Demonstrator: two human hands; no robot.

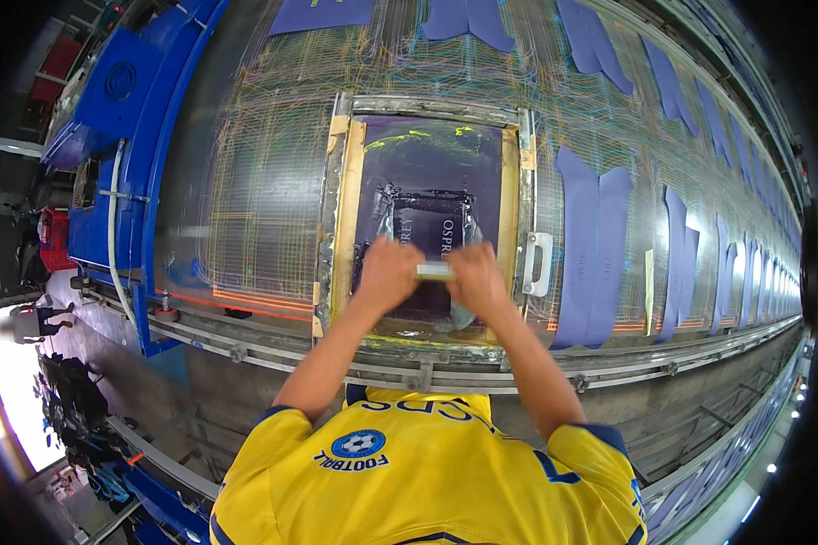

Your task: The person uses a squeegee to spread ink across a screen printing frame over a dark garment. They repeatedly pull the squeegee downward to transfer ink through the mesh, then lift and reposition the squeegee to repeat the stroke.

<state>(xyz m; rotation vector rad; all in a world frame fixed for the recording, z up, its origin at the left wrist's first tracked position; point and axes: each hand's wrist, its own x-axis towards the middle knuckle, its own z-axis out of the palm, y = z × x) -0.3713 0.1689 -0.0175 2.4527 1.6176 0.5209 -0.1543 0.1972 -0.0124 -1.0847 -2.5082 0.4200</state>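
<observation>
A screen-printing frame (511, 182) lies flat on the long table, its inner edges covered with tan tape. My left hand (391, 274) and my right hand (478, 277) are both closed on a squeegee (435, 270), one at each end. Only the pale middle of its handle shows between them; the blade is hidden. Under it, the dark purple screen mesh (432, 159) carries pale lettering in its printing area. Dark wet ink (427, 195) lies in a band beyond my hands and down both sides. Yellow smears mark the mesh's far end.
Purple cut fabric pieces (580, 259) lie in rows to the right and at the far side. A white handle (537, 263) sits on the frame's right side. Blue machinery (123, 136) stands at the left. A metal rail (391, 371) runs along the near edge. A person (36, 322) is far left.
</observation>
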